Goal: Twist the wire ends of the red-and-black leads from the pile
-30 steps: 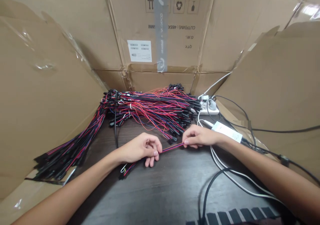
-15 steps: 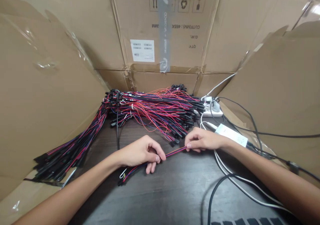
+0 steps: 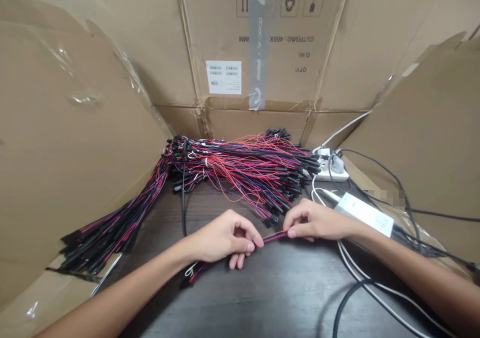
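Note:
A thin wire harness (image 3: 275,237) of red, blue and orange strands runs between my two hands above the dark table. My left hand (image 3: 234,238) pinches it near the middle, thumb against forefinger. Its loose left end, with a black connector (image 3: 185,281) and a white loop, hangs out past my left wrist, low over the table. My right hand (image 3: 309,220) is closed on the other end, and its fingers hide that tip. Just behind the hands lies a large pile of similar wire harnesses (image 3: 243,165) with black ends.
A second bundle of harnesses (image 3: 112,223) slopes down at the left onto cardboard. At the right are a white power strip (image 3: 332,174), a white adapter box (image 3: 363,213) and looping cables (image 3: 356,288). Cardboard walls (image 3: 277,123) enclose the back and both sides.
The view has shifted slightly, so the scene sits further right. My hands are closer together, with a shorter stretch of wire showing between them. Both still hold the harness.

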A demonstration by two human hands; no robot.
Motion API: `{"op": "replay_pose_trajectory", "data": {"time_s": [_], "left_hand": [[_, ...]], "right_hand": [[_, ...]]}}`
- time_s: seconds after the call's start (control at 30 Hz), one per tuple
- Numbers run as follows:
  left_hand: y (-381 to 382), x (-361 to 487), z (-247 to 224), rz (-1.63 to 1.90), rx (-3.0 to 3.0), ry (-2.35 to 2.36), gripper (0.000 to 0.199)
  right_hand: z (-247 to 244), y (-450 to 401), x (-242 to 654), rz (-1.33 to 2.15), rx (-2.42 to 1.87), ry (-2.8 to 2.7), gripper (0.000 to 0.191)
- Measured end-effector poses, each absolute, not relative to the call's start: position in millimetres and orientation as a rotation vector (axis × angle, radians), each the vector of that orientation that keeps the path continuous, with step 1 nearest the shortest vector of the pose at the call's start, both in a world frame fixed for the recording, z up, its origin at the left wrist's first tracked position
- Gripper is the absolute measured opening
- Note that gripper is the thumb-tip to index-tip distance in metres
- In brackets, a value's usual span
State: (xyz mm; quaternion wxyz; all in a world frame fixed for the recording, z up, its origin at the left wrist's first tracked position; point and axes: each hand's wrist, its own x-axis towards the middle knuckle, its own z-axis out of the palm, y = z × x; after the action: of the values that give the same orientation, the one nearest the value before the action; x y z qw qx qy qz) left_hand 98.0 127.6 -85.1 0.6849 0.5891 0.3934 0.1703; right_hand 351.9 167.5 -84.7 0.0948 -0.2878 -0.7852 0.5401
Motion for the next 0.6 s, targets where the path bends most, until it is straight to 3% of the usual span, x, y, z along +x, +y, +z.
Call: {"op": "replay_pose_trajectory", "data": {"time_s": [0.6], "left_hand": [[127, 100, -83, 0.376, 1.368, 0.815, 0.013]], "right_hand": [[-78, 150, 335, 1.536, -0.989, -2.317, 0.018]]}}
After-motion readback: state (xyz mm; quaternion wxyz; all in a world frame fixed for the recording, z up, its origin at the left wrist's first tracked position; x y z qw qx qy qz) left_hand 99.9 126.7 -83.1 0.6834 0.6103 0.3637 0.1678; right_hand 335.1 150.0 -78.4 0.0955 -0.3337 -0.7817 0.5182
